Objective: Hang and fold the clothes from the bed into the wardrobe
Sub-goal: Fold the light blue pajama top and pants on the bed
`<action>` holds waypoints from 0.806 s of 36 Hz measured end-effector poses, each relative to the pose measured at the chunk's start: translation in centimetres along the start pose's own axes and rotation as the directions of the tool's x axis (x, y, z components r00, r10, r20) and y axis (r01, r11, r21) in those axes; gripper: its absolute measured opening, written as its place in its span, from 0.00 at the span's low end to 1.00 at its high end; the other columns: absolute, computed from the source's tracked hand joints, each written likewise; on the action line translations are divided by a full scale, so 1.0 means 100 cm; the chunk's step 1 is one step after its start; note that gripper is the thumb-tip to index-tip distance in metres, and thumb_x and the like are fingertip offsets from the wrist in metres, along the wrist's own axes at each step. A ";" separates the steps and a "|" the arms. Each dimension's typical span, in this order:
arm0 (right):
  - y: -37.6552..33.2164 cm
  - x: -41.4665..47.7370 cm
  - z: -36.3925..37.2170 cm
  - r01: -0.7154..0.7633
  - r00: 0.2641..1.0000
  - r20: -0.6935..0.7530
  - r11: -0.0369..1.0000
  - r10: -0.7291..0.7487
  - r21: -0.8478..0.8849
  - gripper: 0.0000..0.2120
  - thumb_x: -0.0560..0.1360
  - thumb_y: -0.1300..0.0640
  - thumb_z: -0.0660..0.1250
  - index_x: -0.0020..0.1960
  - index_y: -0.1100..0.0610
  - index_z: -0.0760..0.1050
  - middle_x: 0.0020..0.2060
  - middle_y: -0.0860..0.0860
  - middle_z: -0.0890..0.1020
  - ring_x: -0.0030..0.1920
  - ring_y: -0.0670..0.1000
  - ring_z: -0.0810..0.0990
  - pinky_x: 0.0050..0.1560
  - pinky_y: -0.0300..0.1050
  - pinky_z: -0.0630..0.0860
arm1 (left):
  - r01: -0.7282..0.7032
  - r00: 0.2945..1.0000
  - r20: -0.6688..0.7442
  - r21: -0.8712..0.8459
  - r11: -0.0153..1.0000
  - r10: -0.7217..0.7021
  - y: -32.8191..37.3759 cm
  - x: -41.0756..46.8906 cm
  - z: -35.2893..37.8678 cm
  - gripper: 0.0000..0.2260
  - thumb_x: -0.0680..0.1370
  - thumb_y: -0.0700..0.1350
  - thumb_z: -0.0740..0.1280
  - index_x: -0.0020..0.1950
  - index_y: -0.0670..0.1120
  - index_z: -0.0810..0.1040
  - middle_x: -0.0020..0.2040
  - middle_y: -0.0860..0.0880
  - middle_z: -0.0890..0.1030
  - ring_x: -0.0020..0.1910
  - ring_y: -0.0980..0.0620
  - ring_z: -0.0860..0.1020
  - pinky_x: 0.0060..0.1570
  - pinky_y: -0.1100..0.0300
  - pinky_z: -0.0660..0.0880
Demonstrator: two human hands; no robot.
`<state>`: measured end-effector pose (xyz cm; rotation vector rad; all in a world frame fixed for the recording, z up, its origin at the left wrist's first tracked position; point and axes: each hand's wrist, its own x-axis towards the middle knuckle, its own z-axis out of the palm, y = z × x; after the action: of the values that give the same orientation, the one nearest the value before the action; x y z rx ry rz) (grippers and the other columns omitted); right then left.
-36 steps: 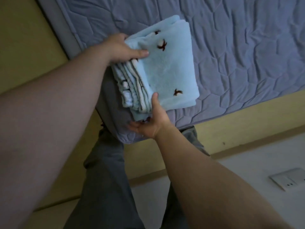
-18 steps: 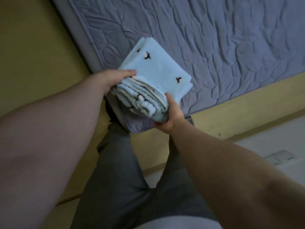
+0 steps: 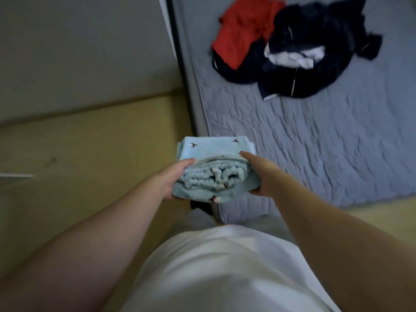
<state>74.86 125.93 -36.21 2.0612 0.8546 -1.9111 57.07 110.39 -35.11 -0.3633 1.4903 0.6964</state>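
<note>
– Bundle (image 3: 216, 176) of folded light-blue cloth: where is it?

– Between the two hands, in front of the person's white shirt (image 3: 213, 266), over the near left corner of the bed (image 3: 326, 143). Its right part lies in line with the mattress edge, its left part with the yellow floor (image 3: 90, 143). Whether it rests on that corner or hangs clear of it, I cannot tell.

– How do the hands hold it?

– The left hand (image 3: 174, 179) grips the left end, thumb laid over the top, fingers tucked beneath. The right hand (image 3: 262, 174) grips the right end the same way, thumb on top, fingertips curling under. The hands are apart, with the whole width of the bundle between them, and both are clamped on it.

– What does the bundle look like?

– Many stacked layers. The folded edges face the camera, thick and fluffy. The top layer is smooth, with small dark bird-like marks.

– Anything else on the bed?

– A heap at the far end, well apart from the bundle. It has a red garment (image 3: 240, 30) on the left, touching a dark navy garment (image 3: 319, 70) on the right, with a white piece (image 3: 290, 57) showing in the middle of the dark one. The bed cover is grey-blue, quilted and wrinkled.

– And to the left?

– Floor, then a pale wall (image 3: 78, 41) beyond it. The picture is somewhat blurred.
</note>
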 end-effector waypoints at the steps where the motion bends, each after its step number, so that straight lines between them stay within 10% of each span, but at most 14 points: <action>1: -0.005 -0.011 0.009 0.049 0.999 0.010 0.999 -0.049 -0.017 0.33 0.65 0.37 0.77 0.63 0.54 0.75 0.55 0.57 0.82 0.53 0.61 0.81 0.52 0.61 0.81 | -0.016 1.000 0.002 -0.036 0.999 0.016 -0.002 -0.013 -0.010 0.19 0.78 0.61 0.67 0.53 0.45 0.83 0.49 0.41 0.86 0.40 0.43 0.85 0.42 0.52 0.82; 7: -0.032 -0.085 0.061 0.318 0.946 0.125 0.928 -0.299 -0.192 0.33 0.64 0.37 0.78 0.60 0.54 0.73 0.48 0.55 0.82 0.45 0.57 0.82 0.33 0.48 0.80 | -0.245 0.968 -0.130 -0.274 0.930 0.216 -0.027 -0.082 -0.060 0.23 0.76 0.60 0.69 0.61 0.44 0.82 0.54 0.40 0.85 0.57 0.39 0.82 0.60 0.45 0.78; 11: -0.039 -0.134 0.092 0.460 0.883 0.257 0.829 -0.392 -0.317 0.32 0.65 0.35 0.76 0.59 0.54 0.73 0.48 0.54 0.82 0.45 0.57 0.83 0.37 0.51 0.82 | -0.443 0.885 -0.327 -0.376 0.814 0.331 -0.059 -0.127 -0.080 0.23 0.76 0.59 0.70 0.62 0.43 0.82 0.55 0.41 0.85 0.56 0.39 0.82 0.64 0.41 0.75; 19: -0.009 -0.235 0.172 0.685 0.716 0.527 0.603 -0.457 -0.409 0.39 0.54 0.29 0.75 0.54 0.55 0.77 0.46 0.56 0.84 0.42 0.58 0.84 0.31 0.52 0.81 | -0.632 0.701 -0.661 -0.403 0.661 0.268 -0.149 -0.222 -0.125 0.29 0.70 0.65 0.72 0.61 0.44 0.81 0.52 0.44 0.86 0.51 0.42 0.84 0.57 0.42 0.79; 29: 0.070 -0.359 0.351 0.901 0.424 0.801 0.287 -0.423 -0.325 0.21 0.73 0.36 0.68 0.50 0.55 0.75 0.43 0.57 0.82 0.40 0.58 0.83 0.26 0.45 0.78 | -0.831 0.454 -0.875 -0.348 0.433 0.169 -0.250 -0.328 -0.271 0.36 0.59 0.69 0.72 0.58 0.47 0.83 0.48 0.47 0.87 0.48 0.45 0.85 0.59 0.45 0.79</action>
<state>49.16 92.30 -8.27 0.4467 2.1608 -1.7815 53.49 68.09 -9.90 -0.8986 2.0720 2.0003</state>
